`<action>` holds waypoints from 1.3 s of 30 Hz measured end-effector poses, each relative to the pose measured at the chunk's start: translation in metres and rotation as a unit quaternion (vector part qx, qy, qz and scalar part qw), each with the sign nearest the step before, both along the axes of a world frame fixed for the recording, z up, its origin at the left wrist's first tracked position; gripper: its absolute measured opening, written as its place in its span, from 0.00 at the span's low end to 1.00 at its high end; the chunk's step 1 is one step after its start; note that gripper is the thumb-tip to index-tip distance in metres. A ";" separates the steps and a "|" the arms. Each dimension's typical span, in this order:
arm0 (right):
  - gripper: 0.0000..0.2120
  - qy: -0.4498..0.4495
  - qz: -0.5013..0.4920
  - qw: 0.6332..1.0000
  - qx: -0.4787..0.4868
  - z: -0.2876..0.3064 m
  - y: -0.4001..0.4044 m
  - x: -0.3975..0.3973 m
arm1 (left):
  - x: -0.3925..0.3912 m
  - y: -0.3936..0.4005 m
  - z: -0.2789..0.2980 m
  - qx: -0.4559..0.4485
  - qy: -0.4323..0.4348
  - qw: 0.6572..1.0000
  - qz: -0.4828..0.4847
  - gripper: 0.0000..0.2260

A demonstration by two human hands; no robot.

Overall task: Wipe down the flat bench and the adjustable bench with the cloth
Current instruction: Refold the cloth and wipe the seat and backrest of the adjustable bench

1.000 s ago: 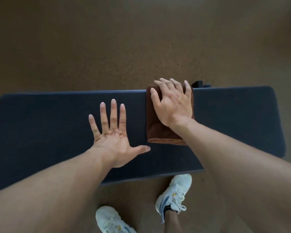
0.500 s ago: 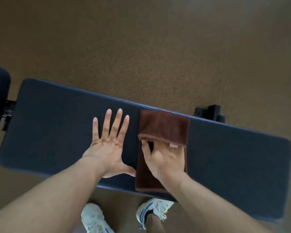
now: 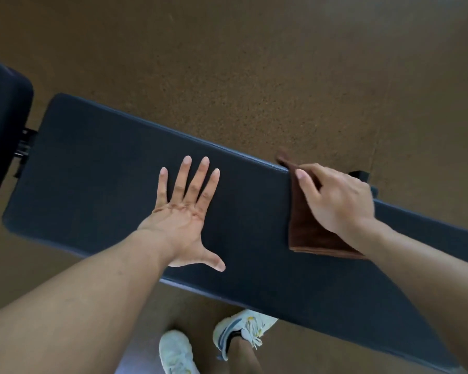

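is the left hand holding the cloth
No, the left hand lies flat with fingers spread on the bench pad, while the right hand grips the brown cloth.

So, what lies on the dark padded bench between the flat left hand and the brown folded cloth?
Nothing: in the head view only bare dark padded bench shows between the left hand and the brown folded cloth.

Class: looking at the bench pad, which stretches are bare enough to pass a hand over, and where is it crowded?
Bare pad runs from its left end to the flat left hand. A second bare strip lies between that hand and the cloth. More bare pad shows right of the cloth, partly hidden by the forearm. It is crowded at the cloth, where the right hand grips it.
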State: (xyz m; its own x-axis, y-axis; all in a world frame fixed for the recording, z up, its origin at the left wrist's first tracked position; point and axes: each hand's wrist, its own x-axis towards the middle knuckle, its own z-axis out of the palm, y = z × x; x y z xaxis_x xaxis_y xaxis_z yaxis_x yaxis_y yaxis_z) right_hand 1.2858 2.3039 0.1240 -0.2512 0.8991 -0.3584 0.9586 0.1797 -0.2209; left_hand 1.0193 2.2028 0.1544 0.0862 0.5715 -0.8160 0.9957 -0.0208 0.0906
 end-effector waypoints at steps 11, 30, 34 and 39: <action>0.24 -0.045 -0.174 0.981 0.070 -0.010 -0.025 -0.021 | -0.007 -0.009 -0.013 0.077 -0.045 0.996 0.007 0.72; 0.34 0.015 0.024 0.997 0.065 -0.009 -0.169 -0.244 | -0.130 -0.180 -0.033 0.388 -0.267 0.830 0.297 0.32; 0.32 0.064 0.275 0.956 0.077 -0.007 -0.161 -0.278 | -0.143 -0.187 -0.023 0.385 -0.239 0.824 0.341 0.32; 0.31 0.063 0.370 0.922 0.095 -0.012 -0.091 -0.250 | -0.137 -0.171 -0.015 0.373 -0.227 0.854 0.284 0.33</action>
State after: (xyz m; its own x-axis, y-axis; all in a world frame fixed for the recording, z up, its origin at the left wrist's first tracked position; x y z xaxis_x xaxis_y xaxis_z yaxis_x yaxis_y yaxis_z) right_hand 1.0357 2.2129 0.1124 -0.8501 0.5081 -0.1383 0.5266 0.8216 -0.2182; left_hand 0.8823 2.0314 0.1397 -0.1668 0.9726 -0.1619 0.7305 0.2322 0.6423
